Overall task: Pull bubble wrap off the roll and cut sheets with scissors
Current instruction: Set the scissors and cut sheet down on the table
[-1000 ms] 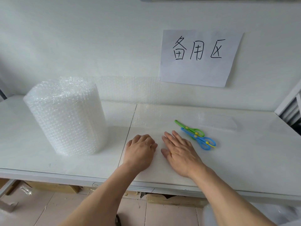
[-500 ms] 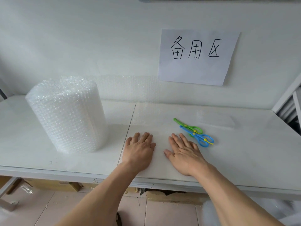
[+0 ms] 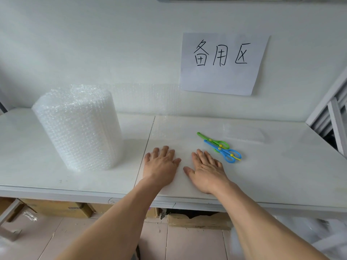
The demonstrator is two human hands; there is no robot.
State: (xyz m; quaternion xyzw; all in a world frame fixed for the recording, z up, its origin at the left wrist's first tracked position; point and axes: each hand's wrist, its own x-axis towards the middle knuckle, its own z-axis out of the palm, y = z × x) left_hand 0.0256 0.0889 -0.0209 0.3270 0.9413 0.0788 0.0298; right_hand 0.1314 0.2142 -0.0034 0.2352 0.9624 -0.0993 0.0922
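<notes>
1. The roll of bubble wrap [image 3: 78, 128] stands upright on the white table [image 3: 281, 169], on its left half, and serves as the landmark here.
2. A loose sheet of bubble wrap [image 3: 148, 102] runs from behind the roll to the right, up against the wall and down flat across the table.
3. The left hand [image 3: 161, 164] lies palm down to the right of the roll, fingers straight and slightly spread, pressing flat and gripping nothing.
4. The right hand [image 3: 206, 169] lies palm down further right of the roll, just beside the left hand, fingers straight, holding nothing.
5. Green scissors [image 3: 214, 140] and blue scissors [image 3: 223, 151] lie well to the right of the roll, overlapping each other, just beyond the right hand's fingertips.
6. A paper sign [image 3: 223, 62] hangs on the wall, up and to the right of the roll, handwritten "备用区".
7. Cardboard boxes [image 3: 62, 209] sit under the table, below the roll.
</notes>
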